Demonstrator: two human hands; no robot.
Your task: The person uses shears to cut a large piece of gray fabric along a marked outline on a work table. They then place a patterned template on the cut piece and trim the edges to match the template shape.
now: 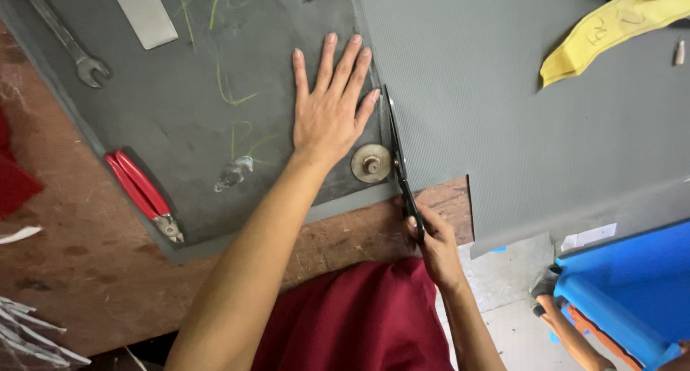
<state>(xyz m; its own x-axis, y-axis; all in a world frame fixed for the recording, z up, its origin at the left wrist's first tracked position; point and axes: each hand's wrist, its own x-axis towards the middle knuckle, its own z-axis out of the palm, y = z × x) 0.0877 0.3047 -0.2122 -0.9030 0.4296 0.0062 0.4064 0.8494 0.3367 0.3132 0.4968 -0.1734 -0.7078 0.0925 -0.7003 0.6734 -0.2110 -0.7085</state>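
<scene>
My left hand (330, 101) lies flat, fingers spread, on a dark grey sheet (208, 126) marked with green chalk lines. My right hand (433, 241) grips the handles of black scissors (397, 152), whose blades point away from me along the edge where the dark sheet meets a lighter grey textured sheet (503, 105). A round metal disc (371, 162) rests just left of the blades, below my left palm.
Red-handled pliers (144, 193) and a metal spanner (68, 40) lie on the dark sheet at left, with a pale flat bar (144, 13) at the top. A yellow strip (611, 26) lies top right. A blue bin (632, 285) stands lower right beside the brown wooden table (65, 270).
</scene>
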